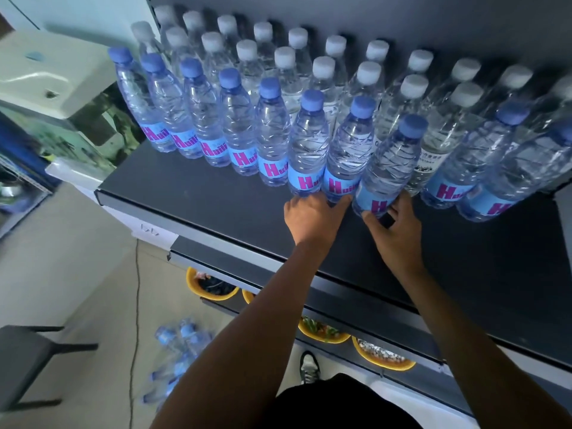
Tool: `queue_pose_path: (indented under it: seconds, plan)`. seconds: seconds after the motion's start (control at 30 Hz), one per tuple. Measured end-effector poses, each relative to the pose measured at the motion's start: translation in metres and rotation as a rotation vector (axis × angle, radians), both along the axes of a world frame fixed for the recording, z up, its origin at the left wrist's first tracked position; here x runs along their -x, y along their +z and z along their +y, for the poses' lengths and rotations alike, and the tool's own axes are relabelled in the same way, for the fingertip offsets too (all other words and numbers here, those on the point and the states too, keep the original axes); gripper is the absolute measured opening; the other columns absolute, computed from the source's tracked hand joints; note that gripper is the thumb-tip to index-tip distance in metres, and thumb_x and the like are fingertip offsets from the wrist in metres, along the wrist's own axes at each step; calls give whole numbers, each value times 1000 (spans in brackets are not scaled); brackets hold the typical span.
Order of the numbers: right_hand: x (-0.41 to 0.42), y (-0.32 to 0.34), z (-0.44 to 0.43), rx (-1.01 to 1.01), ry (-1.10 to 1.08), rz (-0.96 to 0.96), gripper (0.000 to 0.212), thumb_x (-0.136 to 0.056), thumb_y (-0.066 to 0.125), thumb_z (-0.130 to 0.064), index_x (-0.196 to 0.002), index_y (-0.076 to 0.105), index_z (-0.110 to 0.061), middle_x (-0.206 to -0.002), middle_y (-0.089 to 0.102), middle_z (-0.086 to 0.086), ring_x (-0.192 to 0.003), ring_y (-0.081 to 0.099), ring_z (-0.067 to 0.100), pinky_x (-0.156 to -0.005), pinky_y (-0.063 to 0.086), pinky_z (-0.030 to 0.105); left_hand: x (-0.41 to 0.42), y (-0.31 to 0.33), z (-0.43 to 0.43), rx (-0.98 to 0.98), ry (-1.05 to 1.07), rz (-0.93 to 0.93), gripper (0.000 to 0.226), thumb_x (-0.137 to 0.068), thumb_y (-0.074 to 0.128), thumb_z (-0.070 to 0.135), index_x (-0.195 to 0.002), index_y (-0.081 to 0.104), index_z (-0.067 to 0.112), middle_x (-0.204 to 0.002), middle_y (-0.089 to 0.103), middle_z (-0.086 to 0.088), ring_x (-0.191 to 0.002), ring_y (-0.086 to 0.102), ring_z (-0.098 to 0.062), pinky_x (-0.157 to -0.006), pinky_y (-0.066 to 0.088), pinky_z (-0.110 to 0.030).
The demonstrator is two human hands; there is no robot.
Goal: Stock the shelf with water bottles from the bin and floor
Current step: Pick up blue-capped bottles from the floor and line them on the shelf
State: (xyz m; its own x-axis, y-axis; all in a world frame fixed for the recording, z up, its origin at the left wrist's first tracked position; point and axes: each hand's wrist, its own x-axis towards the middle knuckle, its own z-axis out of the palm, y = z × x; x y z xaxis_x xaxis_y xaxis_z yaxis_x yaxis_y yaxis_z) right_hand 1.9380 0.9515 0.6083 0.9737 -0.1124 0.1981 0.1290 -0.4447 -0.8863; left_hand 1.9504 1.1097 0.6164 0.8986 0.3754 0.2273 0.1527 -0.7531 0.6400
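Note:
A dark shelf (216, 205) carries several rows of water bottles: white-capped ones (322, 72) at the back and a front row with blue caps and blue labels (238, 119). My right hand (393, 230) holds the base of one blue-capped bottle (387, 162), which tilts slightly in the front row. My left hand (312, 215) rests with its fingertips against the bases of the two bottles (309, 144) just to its left. More blue-capped bottles (176, 357) lie in a heap on the floor below.
Lower shelves hold yellow bowls (213, 289) with dark contents. A dark stool (28, 363) stands at the lower left on the pale floor. A white appliance (46, 75) sits left of the shelf. My shoe (309, 366) is near the shelf base.

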Motion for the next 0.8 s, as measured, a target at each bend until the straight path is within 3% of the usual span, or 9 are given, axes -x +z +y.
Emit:
queue_pose_path:
  seconds: [0.1,0.23,0.37,0.43,0.57,0.8]
  plan:
    - [0,1,1,-5,-4,0,60,-87,79,-11,-139,50,-14,-130,65,1,-117,61,-4,-97,45,8,0,0,0,-5,-11,22,58,-84,64,71,-68,66,15,-71,69,-5,-80,66,-28,-85,47,-37]
    - [0,1,4,-9,-50,-20,69,-79,87,-23,-136,48,-18,-131,56,4,-121,60,12,-101,53,29,3,1,4,66,-38,9,56,-82,68,65,-55,48,21,-58,61,1,-69,63,-26,-81,50,-36]
    - [0,2,8,41,-92,-47,75,-75,85,-35,-135,46,-14,-130,50,2,-123,55,20,-103,52,46,4,-1,6,80,-72,-3,45,-85,71,50,-57,51,22,-59,60,4,-68,59,-25,-83,51,-37]
    - [2,2,10,99,-112,-66,77,-73,81,-44,-133,47,-10,-128,50,4,-123,51,24,-102,50,52,4,-1,7,89,-81,-3,52,-84,74,52,-53,43,24,-56,52,6,-65,55,-23,-79,50,-36]
    - [1,0,9,138,-123,-58,80,-74,79,-45,-136,46,-7,-132,49,9,-127,46,26,-106,45,55,3,0,6,55,-63,-1,67,-80,76,61,-48,29,24,-50,42,5,-59,48,-24,-72,48,-36]
    - [-2,-1,8,134,-76,-79,81,-77,75,-48,-138,46,-4,-135,51,11,-129,49,27,-106,46,53,5,-1,6,92,-67,-24,54,-83,76,52,-52,41,24,-53,51,6,-63,57,-24,-74,53,-38]
